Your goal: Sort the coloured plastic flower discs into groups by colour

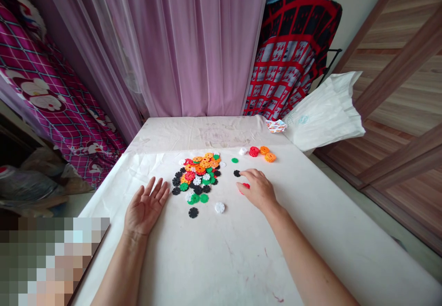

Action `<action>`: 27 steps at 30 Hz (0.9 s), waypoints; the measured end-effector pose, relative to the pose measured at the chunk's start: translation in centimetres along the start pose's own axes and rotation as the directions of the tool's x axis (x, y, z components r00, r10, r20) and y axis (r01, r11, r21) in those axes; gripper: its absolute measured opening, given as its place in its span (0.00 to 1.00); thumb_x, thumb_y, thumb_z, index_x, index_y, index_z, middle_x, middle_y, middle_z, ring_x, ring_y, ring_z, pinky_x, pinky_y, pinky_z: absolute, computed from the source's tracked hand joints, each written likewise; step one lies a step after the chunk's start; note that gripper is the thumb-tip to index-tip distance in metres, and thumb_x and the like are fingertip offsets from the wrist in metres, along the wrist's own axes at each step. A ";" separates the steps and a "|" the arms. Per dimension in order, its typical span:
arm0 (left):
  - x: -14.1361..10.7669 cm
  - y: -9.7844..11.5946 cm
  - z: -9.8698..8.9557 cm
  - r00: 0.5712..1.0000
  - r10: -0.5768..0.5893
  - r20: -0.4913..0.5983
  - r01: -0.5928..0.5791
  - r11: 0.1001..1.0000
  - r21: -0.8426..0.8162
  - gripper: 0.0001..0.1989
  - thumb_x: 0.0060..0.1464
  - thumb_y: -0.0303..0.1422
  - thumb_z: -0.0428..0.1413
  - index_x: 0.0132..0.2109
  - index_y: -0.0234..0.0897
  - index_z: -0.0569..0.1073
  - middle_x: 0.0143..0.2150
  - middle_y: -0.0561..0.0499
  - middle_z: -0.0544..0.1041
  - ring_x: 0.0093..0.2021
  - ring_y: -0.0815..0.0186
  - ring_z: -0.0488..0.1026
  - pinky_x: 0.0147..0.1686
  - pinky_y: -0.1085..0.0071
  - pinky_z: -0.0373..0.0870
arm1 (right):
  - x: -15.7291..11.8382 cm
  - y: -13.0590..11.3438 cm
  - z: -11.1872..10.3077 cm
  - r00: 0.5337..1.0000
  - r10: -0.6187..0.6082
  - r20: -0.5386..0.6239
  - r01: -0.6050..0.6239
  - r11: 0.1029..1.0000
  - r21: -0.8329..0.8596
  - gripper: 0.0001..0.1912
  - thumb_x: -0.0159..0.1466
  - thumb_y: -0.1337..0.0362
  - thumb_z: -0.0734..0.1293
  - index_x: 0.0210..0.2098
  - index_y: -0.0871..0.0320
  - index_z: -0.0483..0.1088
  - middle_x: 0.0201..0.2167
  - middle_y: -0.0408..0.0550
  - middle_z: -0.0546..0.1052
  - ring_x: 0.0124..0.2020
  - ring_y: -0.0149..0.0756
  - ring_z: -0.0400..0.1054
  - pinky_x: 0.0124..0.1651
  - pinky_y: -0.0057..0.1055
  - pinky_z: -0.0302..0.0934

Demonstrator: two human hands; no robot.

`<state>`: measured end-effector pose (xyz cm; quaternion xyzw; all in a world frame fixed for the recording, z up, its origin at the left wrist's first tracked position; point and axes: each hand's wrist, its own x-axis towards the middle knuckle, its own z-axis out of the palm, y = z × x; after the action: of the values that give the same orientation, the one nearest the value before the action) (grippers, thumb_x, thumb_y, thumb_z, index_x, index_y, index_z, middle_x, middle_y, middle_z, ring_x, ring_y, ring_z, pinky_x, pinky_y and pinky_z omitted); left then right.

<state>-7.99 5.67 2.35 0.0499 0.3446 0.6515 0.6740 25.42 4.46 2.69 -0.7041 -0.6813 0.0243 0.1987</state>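
Notched discs (196, 181) lie heaped on the white-covered table (207, 260), with a few loose ones nearer. Right of them, the right hand (259, 190) has thumb and fingers partly open around a red disc (245, 186); whether they grip it I cannot tell. A black disc (236, 173) lies by its fingertips. Left of the heap, the left hand (147, 209) is palm up, fingers loosely spread, holding nothing. Far right stands a white bag (324, 112)
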 end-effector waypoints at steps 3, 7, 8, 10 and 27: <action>0.0 0.0 0.0 1.000 -0.012 -0.008 0.012 1.000 -0.024 0.21 0.60 0.33 0.50 0.59 0.35 0.70 0.59 0.35 0.71 0.61 0.50 0.68 0.51 0.53 0.74 | 2.7 -2.2 0.5 0.992 -0.118 0.048 0.117 0.993 0.015 0.13 0.61 0.62 0.66 0.46 0.53 0.74 0.48 0.48 0.77 0.51 0.41 0.65 0.52 0.34 0.59; 0.0 0.1 0.0 1.000 -0.013 0.006 0.013 1.000 -0.022 0.21 0.60 0.33 0.50 0.60 0.36 0.70 0.59 0.35 0.71 0.60 0.49 0.68 0.50 0.53 0.75 | 5.6 -4.6 1.7 0.974 -0.152 0.166 0.154 0.988 0.001 0.13 0.60 0.62 0.68 0.45 0.53 0.74 0.46 0.47 0.78 0.50 0.41 0.66 0.49 0.33 0.59; 0.0 0.1 -0.1 1.000 -0.011 0.011 0.011 1.000 -0.016 0.21 0.60 0.33 0.50 0.59 0.35 0.70 0.59 0.35 0.71 0.60 0.49 0.68 0.49 0.54 0.76 | 6.0 -4.9 2.0 0.971 -0.146 0.188 0.151 0.988 -0.012 0.13 0.60 0.62 0.68 0.45 0.53 0.74 0.45 0.47 0.79 0.50 0.41 0.66 0.48 0.32 0.59; -0.1 0.0 -0.1 1.000 -0.006 0.017 0.006 1.000 -0.007 0.21 0.60 0.33 0.50 0.59 0.35 0.70 0.59 0.35 0.71 0.60 0.49 0.68 0.48 0.55 0.77 | 6.5 -5.3 2.5 0.966 -0.139 0.219 0.151 0.988 -0.039 0.12 0.59 0.62 0.68 0.43 0.53 0.75 0.43 0.47 0.79 0.49 0.41 0.67 0.46 0.32 0.59; 0.1 -0.1 -0.2 1.000 -0.001 0.025 0.000 1.000 0.010 0.21 0.60 0.33 0.49 0.58 0.33 0.70 0.60 0.35 0.70 0.61 0.48 0.68 0.45 0.56 0.79 | 5.0 4.2 1.3 0.996 0.056 -0.076 -0.042 0.984 0.174 0.08 0.58 0.64 0.66 0.37 0.51 0.77 0.38 0.43 0.80 0.42 0.38 0.71 0.45 0.32 0.62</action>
<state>-8.08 5.69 2.09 0.0613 0.3393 0.6489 0.6782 29.40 9.62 1.34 -0.7011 -0.6507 0.0598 0.2854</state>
